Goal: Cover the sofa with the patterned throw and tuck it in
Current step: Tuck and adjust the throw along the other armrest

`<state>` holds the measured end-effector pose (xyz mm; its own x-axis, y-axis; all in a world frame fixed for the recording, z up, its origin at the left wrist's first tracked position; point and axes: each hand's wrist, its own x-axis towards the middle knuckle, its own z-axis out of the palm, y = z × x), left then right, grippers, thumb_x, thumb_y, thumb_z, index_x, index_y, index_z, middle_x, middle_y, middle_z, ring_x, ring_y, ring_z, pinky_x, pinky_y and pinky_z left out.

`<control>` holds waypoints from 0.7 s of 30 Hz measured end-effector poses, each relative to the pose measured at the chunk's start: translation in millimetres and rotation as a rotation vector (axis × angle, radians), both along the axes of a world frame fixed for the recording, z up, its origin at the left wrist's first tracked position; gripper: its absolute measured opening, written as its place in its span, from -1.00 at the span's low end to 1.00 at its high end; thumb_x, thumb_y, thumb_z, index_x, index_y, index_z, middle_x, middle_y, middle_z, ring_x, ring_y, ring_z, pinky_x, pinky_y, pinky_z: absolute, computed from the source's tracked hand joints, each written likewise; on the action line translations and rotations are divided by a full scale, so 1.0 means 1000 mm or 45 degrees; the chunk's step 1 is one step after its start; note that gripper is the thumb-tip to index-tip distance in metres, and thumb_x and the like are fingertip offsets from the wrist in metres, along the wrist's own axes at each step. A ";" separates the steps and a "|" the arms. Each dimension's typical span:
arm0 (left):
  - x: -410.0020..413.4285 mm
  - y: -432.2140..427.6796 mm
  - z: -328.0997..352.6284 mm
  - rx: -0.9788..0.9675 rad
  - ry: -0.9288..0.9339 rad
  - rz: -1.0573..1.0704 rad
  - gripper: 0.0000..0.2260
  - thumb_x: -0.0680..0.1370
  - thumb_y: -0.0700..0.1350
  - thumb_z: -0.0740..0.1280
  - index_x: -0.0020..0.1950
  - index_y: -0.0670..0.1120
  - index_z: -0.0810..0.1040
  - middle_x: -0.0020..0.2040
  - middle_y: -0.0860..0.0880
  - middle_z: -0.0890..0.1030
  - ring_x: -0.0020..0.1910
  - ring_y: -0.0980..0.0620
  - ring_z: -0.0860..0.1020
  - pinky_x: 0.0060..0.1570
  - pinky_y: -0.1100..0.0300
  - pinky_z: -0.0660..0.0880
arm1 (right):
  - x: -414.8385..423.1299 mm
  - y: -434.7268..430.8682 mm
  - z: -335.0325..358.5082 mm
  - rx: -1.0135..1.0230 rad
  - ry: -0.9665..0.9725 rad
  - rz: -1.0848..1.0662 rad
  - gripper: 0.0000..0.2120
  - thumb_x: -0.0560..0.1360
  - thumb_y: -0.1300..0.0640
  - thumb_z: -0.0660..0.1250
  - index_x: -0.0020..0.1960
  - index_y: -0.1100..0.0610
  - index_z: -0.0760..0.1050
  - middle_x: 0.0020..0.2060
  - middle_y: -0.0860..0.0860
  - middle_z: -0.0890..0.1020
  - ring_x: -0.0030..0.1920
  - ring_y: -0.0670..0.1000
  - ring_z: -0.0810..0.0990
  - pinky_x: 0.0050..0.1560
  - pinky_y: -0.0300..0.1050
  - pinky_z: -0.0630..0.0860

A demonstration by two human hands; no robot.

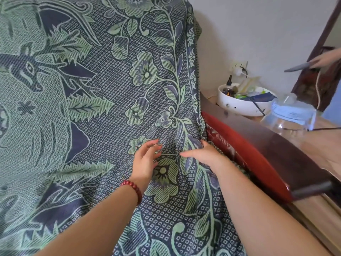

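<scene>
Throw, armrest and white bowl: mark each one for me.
throw (110, 89), head view, flat patterned stretch over the backrest.
armrest (245, 152), head view, red padded side.
white bowl (238, 106), head view, outer front wall.

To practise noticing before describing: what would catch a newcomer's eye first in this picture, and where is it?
The green-and-blue patterned throw fills the left and centre of the view. At lower centre, the left hand rests on it while the right hand grips a fold beside the red sofa arm. A white bowl of oddments sits at upper right.
</scene>
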<state>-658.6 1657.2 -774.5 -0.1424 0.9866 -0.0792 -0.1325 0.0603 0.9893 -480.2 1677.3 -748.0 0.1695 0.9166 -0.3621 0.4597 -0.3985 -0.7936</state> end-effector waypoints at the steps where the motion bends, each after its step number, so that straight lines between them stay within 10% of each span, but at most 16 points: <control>1: 0.000 -0.001 0.000 -0.002 -0.005 0.002 -0.86 0.54 -0.10 0.31 0.08 0.03 0.58 0.07 0.04 0.65 0.09 0.02 0.58 0.20 -0.05 0.45 | 0.001 0.000 -0.002 0.007 -0.002 -0.008 0.05 0.27 -0.09 0.56 0.55 0.00 -0.01 0.53 0.02 0.13 0.48 0.13 0.18 0.42 0.14 0.18; 14: 0.011 0.002 0.021 0.019 -0.002 -0.027 -0.84 0.56 -0.13 0.28 0.12 0.01 0.56 0.07 -0.01 0.64 0.09 0.01 0.58 0.19 -0.03 0.48 | -0.026 0.016 0.028 0.627 -0.687 -0.111 -0.42 0.39 -0.15 0.43 0.23 0.21 0.43 0.18 0.13 0.57 0.19 0.16 0.53 0.09 -0.05 0.48; 21: 0.003 0.006 0.019 0.019 0.007 -0.089 -0.84 0.54 -0.11 0.31 0.10 0.02 0.58 0.08 -0.03 0.65 0.10 -0.02 0.60 0.20 -0.05 0.47 | -0.020 0.048 0.005 0.153 -0.365 0.016 0.14 0.25 -0.16 0.56 0.55 0.16 -0.07 0.48 0.12 0.24 0.45 0.16 0.26 0.39 0.02 0.28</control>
